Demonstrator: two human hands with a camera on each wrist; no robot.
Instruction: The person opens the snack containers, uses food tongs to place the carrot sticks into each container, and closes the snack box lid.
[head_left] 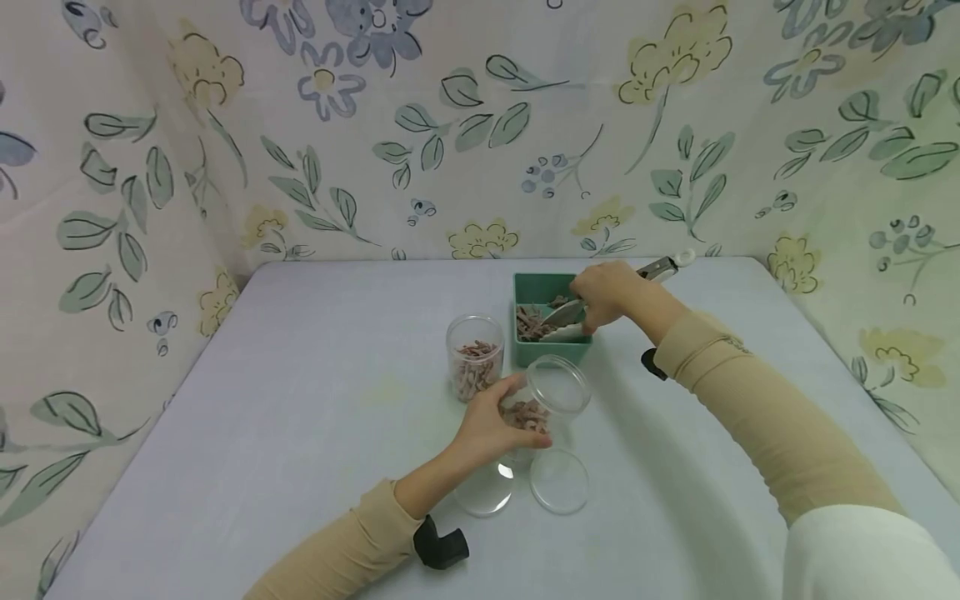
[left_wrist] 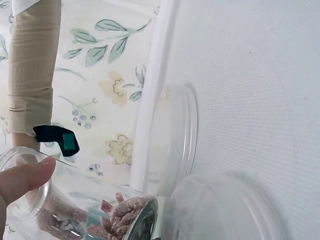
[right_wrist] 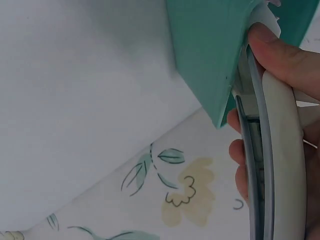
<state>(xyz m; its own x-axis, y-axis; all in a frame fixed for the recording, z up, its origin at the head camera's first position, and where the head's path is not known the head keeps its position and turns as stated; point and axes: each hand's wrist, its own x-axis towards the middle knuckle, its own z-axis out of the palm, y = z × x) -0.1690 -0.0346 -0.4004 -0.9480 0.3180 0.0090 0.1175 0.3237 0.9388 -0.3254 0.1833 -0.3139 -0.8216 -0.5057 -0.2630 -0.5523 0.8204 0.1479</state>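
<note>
My left hand point(head_left: 486, 423) grips a clear plastic jar point(head_left: 558, 387) that leans to the right, its open mouth facing up. Short brownish-pink dried strips point(left_wrist: 122, 217) lie at the bottom of this jar. In my right hand point(head_left: 611, 293) is a pair of tongs point(right_wrist: 284, 160), with fingers and thumb wrapped round the handles. The tong tips reach into a green rectangular box point(head_left: 553, 355), among more of the same strips point(head_left: 531, 323). Beside the box stands a second clear jar point(head_left: 476, 329), upright and partly filled with strips.
Two clear round lids lie near the held jar: one lid point(head_left: 483, 500) below the left wrist, the other lid point(head_left: 560, 483) just right of it. Floral cloth point(head_left: 480, 167) hangs behind the white table point(head_left: 315, 375) and along its sides.
</note>
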